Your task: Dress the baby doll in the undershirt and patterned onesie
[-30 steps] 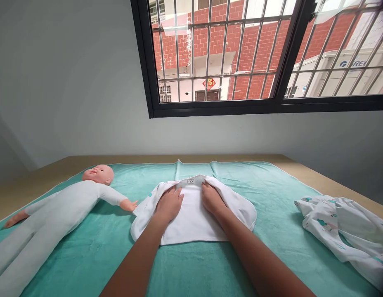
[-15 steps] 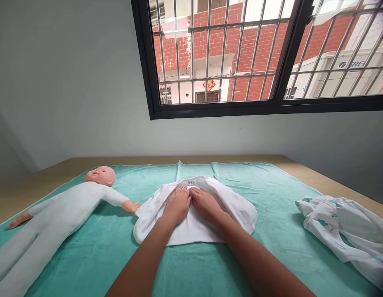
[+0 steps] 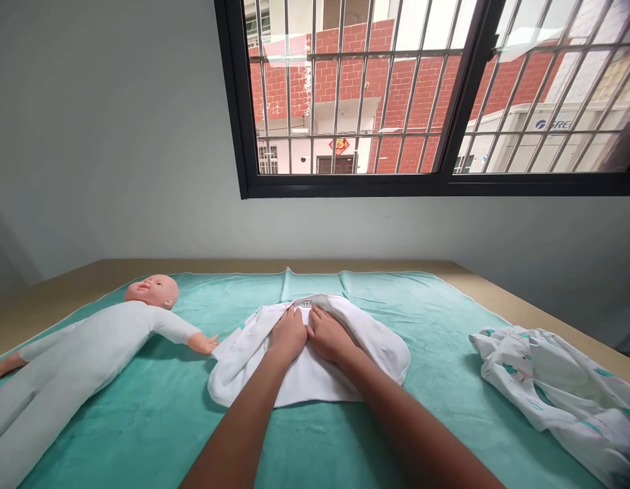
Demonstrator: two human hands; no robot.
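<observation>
Head view: the left hand [image 3: 289, 334] and right hand [image 3: 329, 333] are resting side by side on the white shirt [image 3: 379, 346], which is lying mid-blanket [image 3: 437, 326], label [image 3: 307, 304] at the far edge. Fingers are bending close together, seemingly keeping the cloth from sliding; I can't tell if either grip is pinching fabric. The doll [image 3: 101, 339] is lying at left, arm reaching the shirt's edge. Printed clothes [image 3: 521, 367] are sitting off right, probably out of the way.
</observation>
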